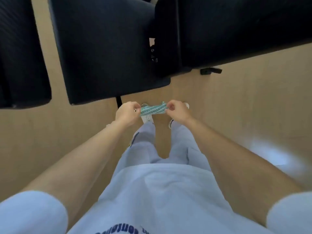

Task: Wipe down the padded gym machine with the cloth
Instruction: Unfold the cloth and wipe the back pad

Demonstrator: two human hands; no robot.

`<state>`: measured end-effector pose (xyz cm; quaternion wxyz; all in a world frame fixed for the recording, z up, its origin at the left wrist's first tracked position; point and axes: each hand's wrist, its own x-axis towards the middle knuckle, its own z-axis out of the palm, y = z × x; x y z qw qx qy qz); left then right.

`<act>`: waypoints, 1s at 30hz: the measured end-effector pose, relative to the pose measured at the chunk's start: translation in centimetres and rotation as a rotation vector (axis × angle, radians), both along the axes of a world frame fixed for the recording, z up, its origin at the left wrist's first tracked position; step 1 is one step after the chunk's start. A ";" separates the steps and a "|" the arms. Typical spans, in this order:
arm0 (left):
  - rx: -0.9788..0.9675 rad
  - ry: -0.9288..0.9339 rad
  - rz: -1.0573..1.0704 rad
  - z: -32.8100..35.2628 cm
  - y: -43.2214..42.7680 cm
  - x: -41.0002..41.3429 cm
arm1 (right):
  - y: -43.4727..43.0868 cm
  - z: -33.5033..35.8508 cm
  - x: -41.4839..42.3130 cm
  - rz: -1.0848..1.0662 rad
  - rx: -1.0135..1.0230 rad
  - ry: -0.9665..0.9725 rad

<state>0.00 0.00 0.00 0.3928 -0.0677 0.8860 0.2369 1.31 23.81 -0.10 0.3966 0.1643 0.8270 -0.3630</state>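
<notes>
Cloth: small, teal-and-white zigzag weave, gathered into a short band and stretched level between both hands, in the air above the floor and the person's shoes, just short of the near edge of the central pad.

Left hand: fingers curled, pinching the cloth's left end.

Right hand: fingers curled, pinching the cloth's right end.

Central pad: black, broad, part of the padded gym machine; its near corner lies just beyond the cloth, not touched by it. A thin black support shows under its near edge.

Further pads: one black pad left of the central pad, a larger one to its right, with a dark bracket between.

Floor: pale wood tone, showing around the central pad.

Progress, as judged: the cloth is in hand but apart from every pad; no wet or wiped streak can be made out on the dark surfaces. The wiping itself appears wholly still to do.
</notes>
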 end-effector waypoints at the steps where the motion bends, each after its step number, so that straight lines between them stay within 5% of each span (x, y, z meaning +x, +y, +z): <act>1: -0.032 0.000 -0.006 -0.6 -0.1 -0.3 | -0.3 -0.6 -0.4 0.015 0.002 -0.020; 12: -0.252 -0.273 -0.179 -6.9 1.0 -2.3 | -1.7 -7.7 -3.7 0.210 0.014 -0.235; 19: -0.180 -0.280 -0.003 -6.2 1.3 -3.6 | -2.4 -7.9 -4.1 0.296 0.057 -0.248; 30: 0.223 -0.035 0.157 1.8 2.6 -3.2 | 1.1 -0.8 -4.0 0.059 -0.087 -0.201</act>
